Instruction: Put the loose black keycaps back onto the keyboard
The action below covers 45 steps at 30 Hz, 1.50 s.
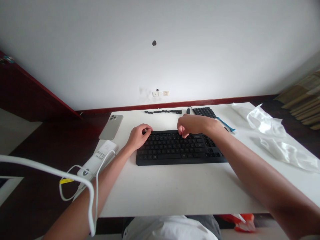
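Observation:
A black keyboard (165, 156) lies flat on the white table, its keys facing up. My left hand (139, 136) is at its back left corner, fingers curled over the edge and thumb against it, steadying it. Over the upper rows of keys, right of the middle, is my right hand (191, 125), with its fingers folded and fingertips pointing down at the keys. Whether a small piece sits between those fingertips is hidden. Beyond the keyboard, a line of loose black keycaps (163, 111) runs along the table's back part. My right forearm covers part of the keyboard's right end.
A phone (111, 127) and a white power strip (98, 158) with a cable lie at left. Behind my right hand are a black number pad (203, 111), a small dark piece (188, 111) and a blue tool (226, 124). Crumpled white plastic (266, 121) covers the right side.

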### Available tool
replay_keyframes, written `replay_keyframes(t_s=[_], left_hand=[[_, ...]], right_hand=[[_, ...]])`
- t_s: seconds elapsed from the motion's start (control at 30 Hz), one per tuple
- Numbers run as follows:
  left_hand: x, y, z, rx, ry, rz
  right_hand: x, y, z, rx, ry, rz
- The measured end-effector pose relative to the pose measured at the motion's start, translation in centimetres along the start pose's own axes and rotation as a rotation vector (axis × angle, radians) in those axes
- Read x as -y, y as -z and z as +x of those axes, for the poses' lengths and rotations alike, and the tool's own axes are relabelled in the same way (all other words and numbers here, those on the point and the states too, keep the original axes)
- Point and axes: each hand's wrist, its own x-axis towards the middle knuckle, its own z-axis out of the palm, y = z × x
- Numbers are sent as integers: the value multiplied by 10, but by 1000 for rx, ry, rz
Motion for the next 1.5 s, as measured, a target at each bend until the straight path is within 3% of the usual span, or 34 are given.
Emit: replay_keyframes(t_s=[0.43, 0.93, 1.13, 1.33, 1.5], left_hand=[[1, -1, 1, 2, 5, 15], [1, 0, 0, -4, 4, 2], [1, -1, 0, -3, 3, -11], [1, -1, 0, -2, -12, -22], [3, -1, 0, 1, -20, -24]], right_hand=[[19, -7, -4, -51, -34, -75], [18, -7, -4, -61, -19, -66], [6, -7, 1, -45, 47, -50], [-13, -3, 12, 7, 200, 12], [-23, -2, 19, 64, 207, 86]])
